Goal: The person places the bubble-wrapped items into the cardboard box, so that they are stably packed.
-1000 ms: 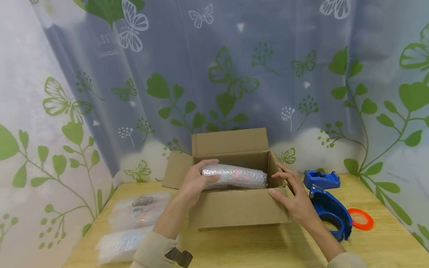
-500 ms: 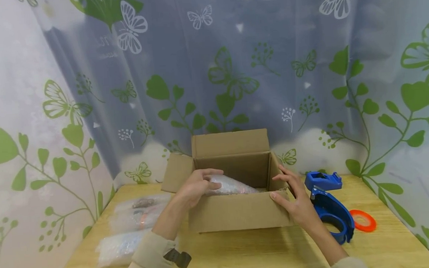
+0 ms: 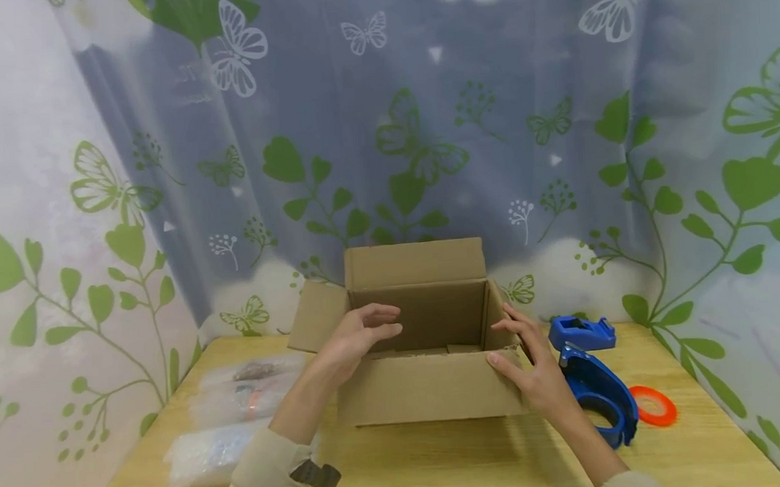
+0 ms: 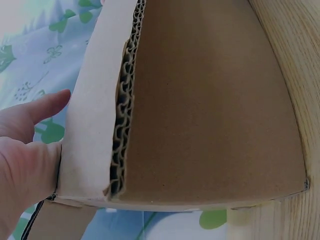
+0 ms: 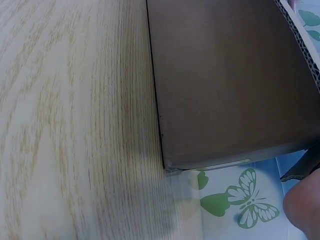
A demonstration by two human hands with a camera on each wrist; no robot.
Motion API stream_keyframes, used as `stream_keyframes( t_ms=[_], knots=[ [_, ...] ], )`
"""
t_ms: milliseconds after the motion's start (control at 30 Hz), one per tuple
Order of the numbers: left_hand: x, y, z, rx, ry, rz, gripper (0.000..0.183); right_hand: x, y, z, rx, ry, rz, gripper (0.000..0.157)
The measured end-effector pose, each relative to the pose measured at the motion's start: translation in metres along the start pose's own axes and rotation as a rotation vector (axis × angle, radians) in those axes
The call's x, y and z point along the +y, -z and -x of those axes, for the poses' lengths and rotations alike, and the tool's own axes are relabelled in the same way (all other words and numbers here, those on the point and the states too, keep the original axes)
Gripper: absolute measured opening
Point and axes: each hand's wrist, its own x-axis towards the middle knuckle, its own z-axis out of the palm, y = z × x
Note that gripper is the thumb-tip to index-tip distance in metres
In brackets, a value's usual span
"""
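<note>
An opened cardboard box [image 3: 429, 388] stands on the table, its back flap raised and its front flap folded out toward me. Over its left end hovers my left hand [image 3: 351, 339], fingers loosely bent with nothing between them. My right hand [image 3: 538, 373] holds the box's front right corner, thumb on the front flap and fingers along the right side. The part of the interior that shows is bare cardboard; its front portion is hidden behind the front wall. In the left wrist view, the left hand [image 4: 25, 145] appears beside the box's flap.
Several bubble-wrapped packages [image 3: 210, 455] lie on the table [image 3: 426, 463] at the left. To the right are a small blue tape dispenser [image 3: 582, 334], a larger blue tape dispenser [image 3: 623, 415] and an orange ring [image 3: 665, 411]. A printed curtain [image 3: 422, 220] hangs behind.
The bubble-wrapped package under my left hand has gone down into the box, out of sight, and the left hand has let go of it. My right hand keeps its place at the corner.
</note>
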Motion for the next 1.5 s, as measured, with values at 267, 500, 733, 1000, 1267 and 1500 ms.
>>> stream_keyframes(
  t_ms=[267, 500, 733, 1000, 1267, 1500],
  knots=[
    [0.0, 0.0, 0.001, -0.067, -0.084, 0.089, 0.053, -0.007, 0.011, -0.003, -0.02, -0.018, 0.084, 0.033],
    [-0.007, 0.003, 0.0, -0.091, -0.138, 0.111, 0.057, -0.014, 0.008, -0.012, 0.015, -0.1, 0.23, 0.038],
    [-0.009, 0.009, 0.003, -0.137, -0.193, 0.08, 0.055, -0.014, -0.001, -0.012, 0.037, -0.07, 0.206, 0.03],
    [-0.01, 0.012, 0.005, -0.159, -0.221, 0.062, 0.051, -0.01, -0.002, -0.008, -0.008, -0.098, 0.157, 0.058],
    [-0.013, 0.01, 0.003, -0.195, -0.248, 0.106, 0.05, -0.008, -0.003, 0.0, 0.029, -0.087, 0.147, 0.061],
    [-0.013, 0.013, 0.0, -0.197, -0.273, 0.127, 0.05, -0.008, -0.009, -0.001, 0.041, -0.059, 0.079, 0.056]
  ],
)
